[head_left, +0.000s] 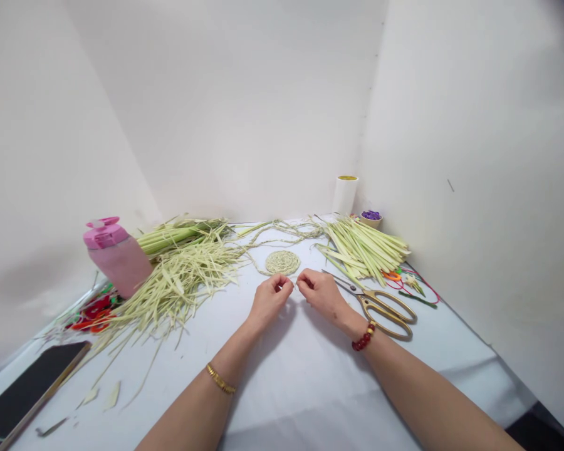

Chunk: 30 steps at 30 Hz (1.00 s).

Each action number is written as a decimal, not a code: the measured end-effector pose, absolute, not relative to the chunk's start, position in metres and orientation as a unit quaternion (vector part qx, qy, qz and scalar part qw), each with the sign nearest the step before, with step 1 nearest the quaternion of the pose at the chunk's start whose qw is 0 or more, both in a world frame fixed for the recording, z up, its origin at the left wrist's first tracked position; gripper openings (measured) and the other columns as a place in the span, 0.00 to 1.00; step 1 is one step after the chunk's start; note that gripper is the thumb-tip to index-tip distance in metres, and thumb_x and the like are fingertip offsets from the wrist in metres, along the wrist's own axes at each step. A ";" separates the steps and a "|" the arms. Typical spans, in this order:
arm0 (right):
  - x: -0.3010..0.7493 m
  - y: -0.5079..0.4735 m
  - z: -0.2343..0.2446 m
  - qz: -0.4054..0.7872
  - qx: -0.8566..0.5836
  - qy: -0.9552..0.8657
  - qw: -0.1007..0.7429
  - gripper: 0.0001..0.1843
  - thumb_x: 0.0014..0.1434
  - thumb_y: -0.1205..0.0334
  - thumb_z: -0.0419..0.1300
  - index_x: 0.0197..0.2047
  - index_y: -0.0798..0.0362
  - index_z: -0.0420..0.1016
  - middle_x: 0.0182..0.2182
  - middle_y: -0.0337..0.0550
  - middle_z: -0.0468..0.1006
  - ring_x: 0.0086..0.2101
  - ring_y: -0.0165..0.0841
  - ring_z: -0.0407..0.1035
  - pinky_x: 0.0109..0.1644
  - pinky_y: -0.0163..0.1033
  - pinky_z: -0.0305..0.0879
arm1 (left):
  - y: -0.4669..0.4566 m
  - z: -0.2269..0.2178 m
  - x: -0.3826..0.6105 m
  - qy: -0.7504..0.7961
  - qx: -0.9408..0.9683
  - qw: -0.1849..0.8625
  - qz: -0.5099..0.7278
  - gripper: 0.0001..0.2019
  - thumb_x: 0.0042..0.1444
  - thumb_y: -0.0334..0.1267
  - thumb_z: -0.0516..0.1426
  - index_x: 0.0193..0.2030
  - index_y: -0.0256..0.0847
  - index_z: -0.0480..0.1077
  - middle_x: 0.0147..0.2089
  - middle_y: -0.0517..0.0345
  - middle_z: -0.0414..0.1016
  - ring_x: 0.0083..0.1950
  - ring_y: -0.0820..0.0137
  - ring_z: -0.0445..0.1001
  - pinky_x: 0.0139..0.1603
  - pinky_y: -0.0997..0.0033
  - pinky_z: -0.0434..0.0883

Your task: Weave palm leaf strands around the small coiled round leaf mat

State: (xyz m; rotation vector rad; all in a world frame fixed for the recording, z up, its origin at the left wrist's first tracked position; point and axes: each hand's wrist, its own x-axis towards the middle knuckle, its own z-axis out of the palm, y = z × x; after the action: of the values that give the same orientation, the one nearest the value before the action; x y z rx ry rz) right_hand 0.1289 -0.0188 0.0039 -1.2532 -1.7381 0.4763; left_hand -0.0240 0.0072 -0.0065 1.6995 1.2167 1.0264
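My left hand (269,302) and my right hand (320,295) meet above the white table top (282,388), fingertips nearly touching. Together they pinch a thin pale plaited palm-leaf strand (295,285), which is mostly hidden by my fingers. Just beyond them lies a flat coiled palm-leaf braid (282,262). A looser plait (282,230) runs from the coil toward the back of the table. Gold-handled scissors (385,313) lie to the right of my right hand, not touching it.
A pink bottle (116,257) lies beside shredded palm strips (178,282) and a green leaf bundle (183,235). Cut strips (364,250) are piled at right. Also present are a white roll (344,195), a bowl of purple pieces (371,218), red craft pieces (93,316) and a black tablet (31,391). White walls surround the table.
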 end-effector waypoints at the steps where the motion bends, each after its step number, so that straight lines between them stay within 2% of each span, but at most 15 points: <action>1: 0.129 -0.019 0.004 0.199 -0.507 -0.703 0.458 0.09 0.54 0.66 0.51 0.24 0.52 0.66 0.18 0.35 0.67 0.21 0.27 0.60 0.27 0.32 0.55 | 0.007 -0.006 -0.024 0.479 0.669 0.398 0.405 0.10 0.49 0.44 0.54 0.27 0.40 0.68 0.25 0.62 0.67 0.25 0.73 0.64 0.25 0.76 0.63; 6: 0.129 -0.019 0.003 0.375 -0.511 -0.616 0.468 0.06 0.52 0.62 0.52 0.26 0.52 0.66 0.20 0.34 0.69 0.17 0.26 0.61 0.20 0.31 0.57 | 0.003 -0.002 -0.023 0.484 0.697 0.363 0.386 0.09 0.51 0.43 0.53 0.27 0.41 0.66 0.24 0.63 0.67 0.26 0.72 0.64 0.28 0.75 0.61; 9: 0.128 -0.018 0.003 0.422 -0.504 -0.583 0.478 0.06 0.51 0.61 0.54 0.26 0.53 0.67 0.21 0.34 0.70 0.16 0.25 0.62 0.18 0.31 0.58 | 0.001 0.000 -0.023 0.481 0.718 0.311 0.396 0.07 0.52 0.40 0.52 0.30 0.41 0.68 0.30 0.60 0.71 0.28 0.72 0.65 0.31 0.73 0.62; 12: 0.127 -0.018 0.005 0.412 -0.503 -0.576 0.495 0.06 0.50 0.61 0.54 0.26 0.53 0.67 0.20 0.34 0.70 0.16 0.25 0.62 0.18 0.30 0.59 | -0.001 0.000 -0.022 0.469 0.694 0.280 0.469 0.08 0.55 0.39 0.51 0.36 0.42 0.70 0.36 0.57 0.73 0.32 0.70 0.67 0.35 0.72 0.63; 14: 0.126 -0.019 0.007 0.396 -0.511 -0.573 0.504 0.06 0.50 0.60 0.54 0.25 0.52 0.66 0.20 0.34 0.70 0.15 0.25 0.62 0.18 0.31 0.58 | -0.004 0.001 -0.021 0.460 0.684 0.276 0.495 0.09 0.55 0.42 0.52 0.37 0.42 0.70 0.35 0.58 0.73 0.32 0.71 0.67 0.36 0.73 0.63; 19: 0.122 -0.022 0.007 0.351 -0.528 -0.577 0.516 0.07 0.52 0.61 0.54 0.24 0.51 0.64 0.16 0.32 0.66 0.15 0.26 0.62 0.19 0.31 0.58 | -0.008 0.000 -0.018 0.464 0.712 0.249 0.464 0.07 0.53 0.43 0.56 0.34 0.42 0.70 0.31 0.61 0.72 0.26 0.74 0.62 0.31 0.74 0.61; 25: 0.117 -0.022 -0.004 0.272 -0.530 -0.614 0.517 0.08 0.56 0.61 0.52 0.26 0.51 0.66 0.18 0.33 0.67 0.19 0.28 0.63 0.24 0.32 0.59 | -0.008 -0.004 -0.016 0.474 0.685 0.297 0.466 0.07 0.53 0.42 0.55 0.35 0.42 0.67 0.31 0.63 0.72 0.26 0.75 0.64 0.29 0.75 0.62; 30: 0.114 -0.025 -0.003 0.269 -0.534 -0.604 0.527 0.08 0.56 0.61 0.52 0.26 0.51 0.64 0.19 0.34 0.68 0.19 0.28 0.63 0.24 0.33 0.59 | -0.008 -0.005 -0.017 0.464 0.681 0.302 0.480 0.07 0.54 0.41 0.55 0.37 0.42 0.68 0.33 0.61 0.73 0.28 0.75 0.66 0.32 0.75 0.63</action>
State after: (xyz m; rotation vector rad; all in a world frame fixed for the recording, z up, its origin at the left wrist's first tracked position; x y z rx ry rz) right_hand 0.1136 -0.0254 -0.0026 -1.2751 -1.4429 0.6439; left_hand -0.0170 -0.0077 -0.0045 1.8051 1.2306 1.2720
